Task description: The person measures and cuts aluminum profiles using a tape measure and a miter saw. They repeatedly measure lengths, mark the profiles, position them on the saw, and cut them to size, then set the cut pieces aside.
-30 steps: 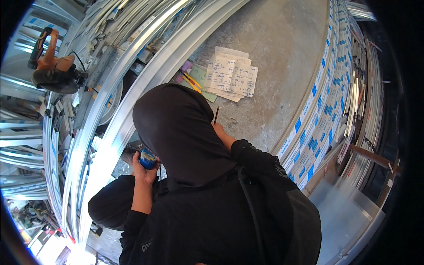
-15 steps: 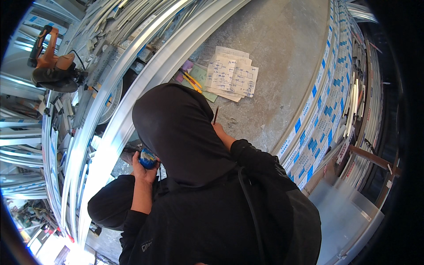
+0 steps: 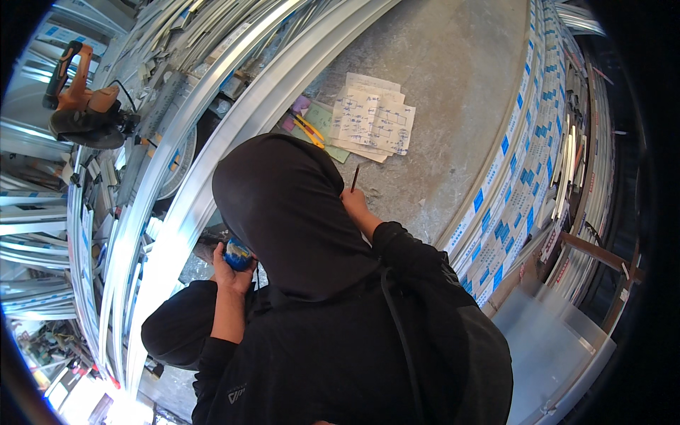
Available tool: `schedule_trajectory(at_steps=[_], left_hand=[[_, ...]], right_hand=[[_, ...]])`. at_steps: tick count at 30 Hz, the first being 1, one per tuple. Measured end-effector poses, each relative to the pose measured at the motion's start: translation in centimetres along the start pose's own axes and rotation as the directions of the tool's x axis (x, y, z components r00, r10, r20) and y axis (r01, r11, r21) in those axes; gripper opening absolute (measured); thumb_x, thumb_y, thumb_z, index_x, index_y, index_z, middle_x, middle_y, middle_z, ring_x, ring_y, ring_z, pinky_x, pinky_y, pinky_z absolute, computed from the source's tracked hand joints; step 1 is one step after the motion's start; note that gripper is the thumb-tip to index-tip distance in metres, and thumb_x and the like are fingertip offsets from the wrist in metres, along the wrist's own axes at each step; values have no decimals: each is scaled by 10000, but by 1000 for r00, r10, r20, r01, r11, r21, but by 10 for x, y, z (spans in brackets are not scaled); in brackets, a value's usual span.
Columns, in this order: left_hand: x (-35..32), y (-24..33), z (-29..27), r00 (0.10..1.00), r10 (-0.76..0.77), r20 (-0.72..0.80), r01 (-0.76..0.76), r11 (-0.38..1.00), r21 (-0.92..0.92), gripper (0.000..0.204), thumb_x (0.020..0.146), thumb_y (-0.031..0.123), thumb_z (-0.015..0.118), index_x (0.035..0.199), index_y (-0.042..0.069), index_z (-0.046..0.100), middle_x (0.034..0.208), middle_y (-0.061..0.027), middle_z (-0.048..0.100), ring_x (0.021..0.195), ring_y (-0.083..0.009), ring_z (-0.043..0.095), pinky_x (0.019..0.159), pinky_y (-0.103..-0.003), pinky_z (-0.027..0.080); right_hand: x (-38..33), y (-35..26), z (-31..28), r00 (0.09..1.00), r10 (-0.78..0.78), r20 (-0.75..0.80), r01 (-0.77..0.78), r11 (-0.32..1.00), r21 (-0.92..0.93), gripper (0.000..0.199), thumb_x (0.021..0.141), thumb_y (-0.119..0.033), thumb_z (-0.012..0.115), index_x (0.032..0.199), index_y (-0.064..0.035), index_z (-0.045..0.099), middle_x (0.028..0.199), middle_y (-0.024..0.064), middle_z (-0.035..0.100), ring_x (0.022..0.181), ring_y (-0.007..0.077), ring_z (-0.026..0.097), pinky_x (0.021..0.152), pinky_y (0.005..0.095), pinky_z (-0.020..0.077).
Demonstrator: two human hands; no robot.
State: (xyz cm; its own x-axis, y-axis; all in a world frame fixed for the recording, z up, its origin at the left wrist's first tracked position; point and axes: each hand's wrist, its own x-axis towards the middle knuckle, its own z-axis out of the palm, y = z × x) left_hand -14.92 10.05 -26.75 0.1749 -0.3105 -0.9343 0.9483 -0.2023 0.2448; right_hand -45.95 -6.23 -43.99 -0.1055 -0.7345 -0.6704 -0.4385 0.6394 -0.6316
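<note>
On the left, my left hand is raised with its fingers curled round a rounded blue case, which looks like a tape measure with a yellowish patch. My right hand pinches a thin dark pencil that stands up from the fingers; part of this hand is hidden behind the black hood. Several white papers with handwritten sketches lie in a pile beyond the right hand. Beside them, a yellow cutter knife rests near a green sheet.
Long silver metal profiles run along the left side of the grey worktop. Profiles wrapped in blue-and-white film are stacked on the right. An orange and black power saw stands at far left. A translucent sheet leans lower right.
My right hand has shifted slightly, and the pencil in it has moved a little to the right and away from me. My left hand stays in place with the tape measure.
</note>
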Motion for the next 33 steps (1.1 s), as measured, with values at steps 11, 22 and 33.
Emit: schedule_trajectory(at_steps=[11,22,33], left_hand=[[3,0,-3,1000,3,3,-3,1000,5,505,928,459,609,1243,67,561,1204,-118,618,1077,-304,590,913,-458,500],[4,0,-3,1000,18,2,-18,999,30,517,926,460,609,1267,75,559,1229,-113,620,1109,-308,590,946,-470,491],[2,1,-1,1000,1,17,-1,1000,28,502,938,471,584,1225,60,577,1170,-118,635,1043,-308,604,886,-464,514]], right_hand=[[69,-22,-29,918,-352,-184,304,920,-246,564,878,-118,480,1425,15,454,1502,359,353,1333,451,437,1090,479,401],[116,-5,-20,889,-402,-217,351,905,-240,429,860,-68,477,1275,2,560,1347,223,490,641,344,661,584,417,552],[115,-9,-22,932,-335,-140,306,932,-193,474,876,-64,477,1344,1,517,1520,242,376,583,304,655,501,384,525]])
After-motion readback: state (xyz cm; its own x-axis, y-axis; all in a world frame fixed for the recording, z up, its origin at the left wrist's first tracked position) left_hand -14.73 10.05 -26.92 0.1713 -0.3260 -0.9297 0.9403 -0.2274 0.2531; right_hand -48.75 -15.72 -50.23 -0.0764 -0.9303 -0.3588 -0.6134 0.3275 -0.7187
